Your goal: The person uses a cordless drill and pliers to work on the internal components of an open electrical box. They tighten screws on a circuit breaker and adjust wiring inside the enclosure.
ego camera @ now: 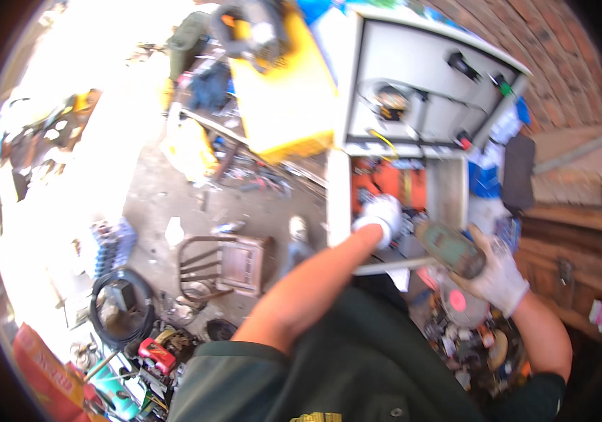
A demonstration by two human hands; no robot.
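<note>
A pale metal electrical enclosure [337,211] lies before me, with an orange mounting panel [388,182] inside. Its door [412,58] stands open, carrying black, green and red panel fittings [463,140] and a round part [391,100] with wires. My left hand [383,213], in a white glove, reaches into the enclosure; its fingertips are hidden and blurred among the components. In my gloved right hand [499,277] is a green, dark-ended tool [448,248], held over the enclosure's near right corner. Blur hides its exact kind.
A yellow case or board [288,100] lies beyond the enclosure on the left. On the floor are a wooden chair [227,264], a coiled black hose or cable [121,306] and scattered tools. Wooden drawers [570,264] and a brick wall [559,58] stand at the right.
</note>
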